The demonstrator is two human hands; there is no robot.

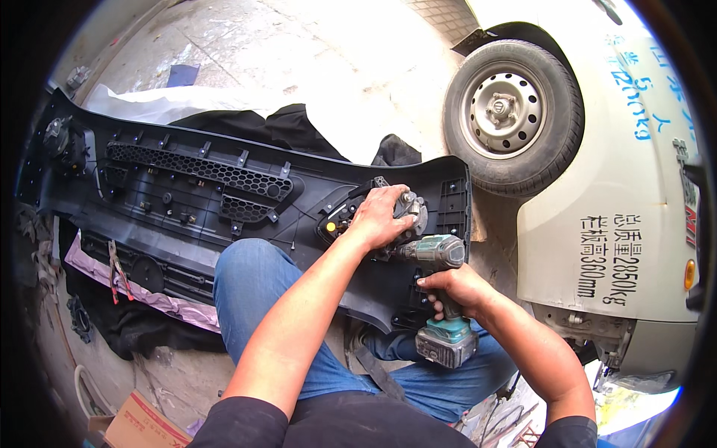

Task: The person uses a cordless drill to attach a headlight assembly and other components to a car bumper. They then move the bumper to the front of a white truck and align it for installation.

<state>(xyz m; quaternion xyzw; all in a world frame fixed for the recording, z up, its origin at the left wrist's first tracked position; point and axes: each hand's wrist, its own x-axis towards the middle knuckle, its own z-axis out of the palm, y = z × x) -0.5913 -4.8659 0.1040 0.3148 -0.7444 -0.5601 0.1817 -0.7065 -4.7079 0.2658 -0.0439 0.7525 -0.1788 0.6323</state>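
Note:
A large black plastic car bumper (198,233) lies with its ribbed inner side up, running from the far left to just in front of me. At its right end sits a dark lamp unit (420,214) with a yellow spot on its left part. My left hand (382,216) grips this unit from above, fingers bent over it. My right hand (457,290) is closed round the handle of a green and black cordless drill (437,252). The drill points left, its chuck close to the lamp unit's lower edge; the tip is hidden.
Pliers with red handles (118,272) lie on the bumper's near left side, by a pink wrapping strip (149,299). Beyond the bumper's right end stand a wheel (515,116) and a pale vehicle body (597,224). Black cloth (287,127) lies behind the bumper; a cardboard box (146,425) is lower left.

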